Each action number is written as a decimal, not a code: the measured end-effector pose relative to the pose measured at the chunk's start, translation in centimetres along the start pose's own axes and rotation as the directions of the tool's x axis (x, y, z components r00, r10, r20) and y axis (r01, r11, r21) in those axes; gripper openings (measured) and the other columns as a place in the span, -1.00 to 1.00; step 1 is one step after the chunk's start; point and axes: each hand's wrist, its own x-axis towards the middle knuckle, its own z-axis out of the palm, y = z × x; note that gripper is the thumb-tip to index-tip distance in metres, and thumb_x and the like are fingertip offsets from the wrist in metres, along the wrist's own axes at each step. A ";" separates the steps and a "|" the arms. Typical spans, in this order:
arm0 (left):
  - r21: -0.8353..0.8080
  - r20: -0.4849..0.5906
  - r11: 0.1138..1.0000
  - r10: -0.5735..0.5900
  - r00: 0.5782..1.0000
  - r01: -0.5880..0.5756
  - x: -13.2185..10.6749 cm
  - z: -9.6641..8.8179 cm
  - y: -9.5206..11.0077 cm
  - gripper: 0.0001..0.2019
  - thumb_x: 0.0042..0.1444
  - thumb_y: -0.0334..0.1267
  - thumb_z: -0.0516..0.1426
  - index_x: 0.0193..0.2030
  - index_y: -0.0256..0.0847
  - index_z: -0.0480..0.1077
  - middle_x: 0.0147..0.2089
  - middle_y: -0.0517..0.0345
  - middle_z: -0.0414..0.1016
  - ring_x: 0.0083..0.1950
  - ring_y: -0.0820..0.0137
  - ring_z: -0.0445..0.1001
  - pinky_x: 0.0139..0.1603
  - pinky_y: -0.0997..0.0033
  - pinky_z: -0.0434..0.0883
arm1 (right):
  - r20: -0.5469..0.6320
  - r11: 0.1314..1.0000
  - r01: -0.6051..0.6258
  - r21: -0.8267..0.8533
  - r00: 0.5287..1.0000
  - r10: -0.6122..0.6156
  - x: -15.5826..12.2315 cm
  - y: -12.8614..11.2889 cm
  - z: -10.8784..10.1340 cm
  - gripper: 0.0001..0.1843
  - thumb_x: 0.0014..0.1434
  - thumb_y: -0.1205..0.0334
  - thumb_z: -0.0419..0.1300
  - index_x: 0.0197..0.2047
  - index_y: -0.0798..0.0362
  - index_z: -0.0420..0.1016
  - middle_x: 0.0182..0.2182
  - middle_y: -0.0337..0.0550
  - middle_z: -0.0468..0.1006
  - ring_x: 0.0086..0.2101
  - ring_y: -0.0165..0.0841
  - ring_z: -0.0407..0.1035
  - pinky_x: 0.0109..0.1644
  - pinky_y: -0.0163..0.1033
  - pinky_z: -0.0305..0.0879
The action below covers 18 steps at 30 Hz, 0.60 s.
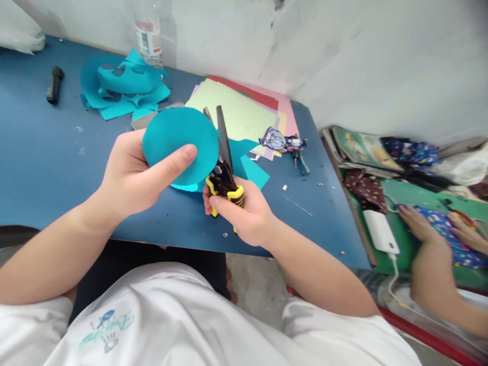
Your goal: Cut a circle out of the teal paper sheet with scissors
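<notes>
My left hand [139, 175] pinches a round disc of teal paper [175, 129], thumb on top and fingers beneath. In my right hand [247, 213] is a pair of scissors [221, 170] with black and yellow handles. Their dark blades stand apart and point away from me, close to the disc's right edge; I cannot tell whether they touch it. Behind the scissors lies an angular teal paper scrap [253, 170] on the blue table. Cut-out teal paper leftovers [125, 84] are heaped farther back on the left.
Coloured paper sheets [232, 107] lie at the back, with keys and a character charm [276, 140] beside them. A plastic bottle [149, 40] stands by the wall; a black cylinder [55, 85] lies left. At a green table right, another person's hands [423, 226] rest on patterned fabric.
</notes>
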 end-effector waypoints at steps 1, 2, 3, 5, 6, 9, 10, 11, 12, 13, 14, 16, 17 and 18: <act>0.004 0.003 1.000 0.007 1.000 -0.007 0.1 0.1 0.3 -0.56 0.28 0.12 0.64 -0.37 -0.09 0.65 -0.42 0.22 0.51 -0.46 0.43 0.39 -0.53 0.32 0.32 | 0.010 1.000 -0.003 0.010 1.000 0.003 0.0 0.1 0.0 -0.68 0.32 -0.08 0.48 -0.18 -0.06 0.56 -0.37 -0.15 0.57 -0.30 -0.19 0.49 -0.25 -0.08 0.40; 0.016 0.001 1.000 0.004 1.000 -0.004 0.1 0.2 0.6 -0.56 0.25 0.11 0.66 -0.37 -0.08 0.66 -0.42 0.22 0.52 -0.46 0.43 0.39 -0.52 0.32 0.33 | 0.022 1.000 -0.008 0.020 1.000 0.007 0.0 0.1 0.0 -0.67 0.32 -0.09 0.49 -0.16 -0.06 0.56 -0.37 -0.15 0.58 -0.30 -0.19 0.49 -0.25 -0.08 0.41; 0.043 -0.002 0.999 -0.026 1.000 0.026 0.2 0.2 0.9 -0.56 0.24 0.11 0.67 -0.38 -0.08 0.66 -0.43 0.22 0.53 -0.46 0.43 0.39 -0.51 0.32 0.34 | 0.033 0.999 -0.011 0.030 0.999 0.010 0.1 0.1 -0.1 -0.67 0.33 -0.10 0.49 -0.14 -0.05 0.56 -0.36 -0.15 0.60 -0.30 -0.19 0.50 -0.24 -0.07 0.42; 0.105 -0.005 0.989 -0.104 0.995 0.104 0.2 0.2 1.1 -0.52 0.23 0.13 0.66 -0.42 -0.10 0.63 -0.44 0.21 0.52 -0.46 0.42 0.38 -0.51 0.32 0.32 | 0.046 0.999 -0.014 0.047 0.999 0.011 0.1 0.2 -0.1 -0.66 0.33 -0.09 0.50 -0.11 -0.04 0.58 -0.34 -0.14 0.63 -0.30 -0.19 0.51 -0.22 -0.07 0.45; 0.114 -0.005 0.988 -0.108 0.994 0.108 0.2 0.1 1.1 -0.49 0.24 0.14 0.65 -0.45 -0.10 0.61 -0.46 0.22 0.50 -0.48 0.44 0.35 -0.53 0.33 0.29 | 0.051 0.998 -0.013 0.058 0.999 0.010 0.1 0.2 -0.1 -0.66 0.34 -0.08 0.50 -0.09 -0.03 0.59 -0.33 -0.13 0.65 -0.30 -0.20 0.52 -0.20 -0.06 0.46; 0.064 0.015 0.998 0.004 1.000 -0.005 0.3 0.0 0.3 -0.50 0.27 0.15 0.64 -0.43 -0.12 0.63 -0.49 0.25 0.47 -0.51 0.48 0.31 -0.59 0.36 0.22 | 0.065 0.996 -0.011 0.090 0.998 0.005 0.1 0.2 -0.1 -0.67 0.33 -0.05 0.50 -0.07 -0.01 0.60 -0.30 -0.12 0.67 -0.28 -0.20 0.55 -0.14 -0.05 0.50; 0.037 0.017 0.998 0.049 0.999 -0.050 0.3 0.0 -0.1 -0.54 0.29 0.13 0.63 -0.40 -0.11 0.66 -0.48 0.25 0.48 -0.51 0.49 0.31 -0.59 0.37 0.24 | 0.069 0.995 -0.013 0.097 0.998 0.006 0.1 0.2 -0.1 -0.68 0.33 -0.04 0.50 -0.07 -0.01 0.60 -0.31 -0.12 0.67 -0.28 -0.20 0.56 -0.13 -0.05 0.51; 0.016 0.012 0.997 0.078 0.997 -0.079 0.4 0.0 -0.4 -0.58 0.32 0.11 0.62 -0.37 -0.11 0.69 -0.46 0.25 0.50 -0.51 0.49 0.33 -0.58 0.37 0.27 | 0.071 0.995 -0.016 0.100 0.997 0.009 0.1 0.2 -0.1 -0.67 0.32 -0.04 0.50 -0.08 -0.01 0.60 -0.31 -0.12 0.67 -0.28 -0.20 0.56 -0.13 -0.05 0.51; 0.004 0.006 0.996 0.087 0.996 -0.087 0.4 0.0 -0.7 -0.61 0.34 0.09 0.61 -0.33 -0.10 0.72 -0.44 0.24 0.53 -0.49 0.48 0.36 -0.56 0.37 0.31 | 0.069 0.995 -0.019 0.101 0.998 0.012 0.1 0.2 -0.1 -0.67 0.32 -0.04 0.50 -0.08 -0.01 0.59 -0.32 -0.13 0.67 -0.29 -0.20 0.56 -0.13 -0.05 0.51; -0.001 0.001 0.996 0.084 0.996 -0.084 0.4 0.0 -0.9 -0.63 0.35 0.08 0.61 -0.31 -0.10 0.73 -0.42 0.24 0.55 -0.48 0.47 0.38 -0.54 0.36 0.34 | 0.066 0.995 -0.022 0.099 0.998 0.015 0.1 0.2 0.0 -0.67 0.32 -0.05 0.50 -0.07 -0.01 0.59 -0.32 -0.13 0.67 -0.29 -0.20 0.55 -0.15 -0.06 0.50; -0.008 -0.003 0.997 0.080 0.997 -0.080 0.4 0.0 -1.0 -0.62 0.33 0.08 0.62 -0.32 -0.11 0.72 -0.42 0.24 0.54 -0.48 0.47 0.37 -0.55 0.35 0.33 | 0.062 0.995 -0.024 0.097 0.998 0.018 0.1 0.2 0.0 -0.66 0.32 -0.06 0.50 -0.08 -0.02 0.59 -0.33 -0.14 0.66 -0.30 -0.21 0.54 -0.16 -0.06 0.49; -0.024 0.006 0.997 0.080 0.997 -0.080 0.4 -0.1 -1.2 -0.56 0.28 0.09 0.65 -0.36 -0.13 0.67 -0.45 0.25 0.50 -0.50 0.49 0.33 -0.59 0.35 0.25 | 0.051 0.996 -0.026 0.089 0.998 0.021 0.0 0.2 0.0 -0.66 0.33 -0.09 0.49 -0.09 -0.03 0.58 -0.34 -0.15 0.64 -0.32 -0.21 0.51 -0.20 -0.07 0.46; -0.027 0.021 0.997 0.073 0.997 -0.073 0.5 -0.1 -1.2 -0.54 0.26 0.09 0.66 -0.37 -0.14 0.65 -0.45 0.25 0.49 -0.50 0.50 0.32 -0.60 0.35 0.22 | 0.042 0.997 -0.024 0.080 0.999 0.020 -0.1 0.2 0.1 -0.66 0.33 -0.09 0.49 -0.11 -0.04 0.57 -0.35 -0.15 0.62 -0.32 -0.22 0.50 -0.22 -0.08 0.44; -0.038 0.030 0.996 0.086 0.996 -0.085 0.6 -0.1 -1.3 -0.53 0.24 0.09 0.67 -0.38 -0.15 0.63 -0.46 0.26 0.48 -0.50 0.51 0.31 -0.61 0.35 0.19 | 0.031 0.997 -0.020 0.069 0.999 0.017 -0.1 0.2 0.1 -0.67 0.33 -0.09 0.49 -0.12 -0.05 0.57 -0.36 -0.16 0.60 -0.32 -0.22 0.48 -0.23 -0.08 0.42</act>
